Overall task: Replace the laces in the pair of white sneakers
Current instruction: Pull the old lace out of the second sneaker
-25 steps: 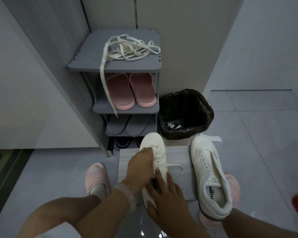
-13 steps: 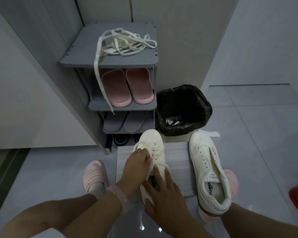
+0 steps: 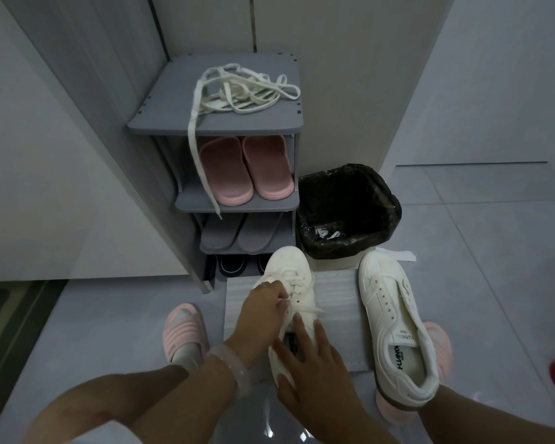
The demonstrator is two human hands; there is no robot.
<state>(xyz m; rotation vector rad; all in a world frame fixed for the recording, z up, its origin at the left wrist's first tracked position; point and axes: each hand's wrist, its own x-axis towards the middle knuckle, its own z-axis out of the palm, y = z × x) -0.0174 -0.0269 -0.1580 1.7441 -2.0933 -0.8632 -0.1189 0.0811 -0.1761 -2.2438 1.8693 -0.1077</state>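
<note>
The laced white leather low-top sneaker (image 3: 290, 283) sits on a pale grey ribbed floor mat (image 3: 337, 302), light and fairly stiff, its flat cotton lace soft and limp; best taken by the lace near an eyelet while the heel is pinned. The left hand (image 3: 263, 302) has fingers curled at the lacing, apparently pinching a strand, though the grip is partly hidden. The right hand (image 3: 314, 363) lies flat-fingered over the collar, steadying. The second white sneaker (image 3: 394, 322), laceless, lies beside. A tangle of loose cream flat laces (image 3: 244, 91) rests on the grey shoe rack (image 3: 173, 123).
</note>
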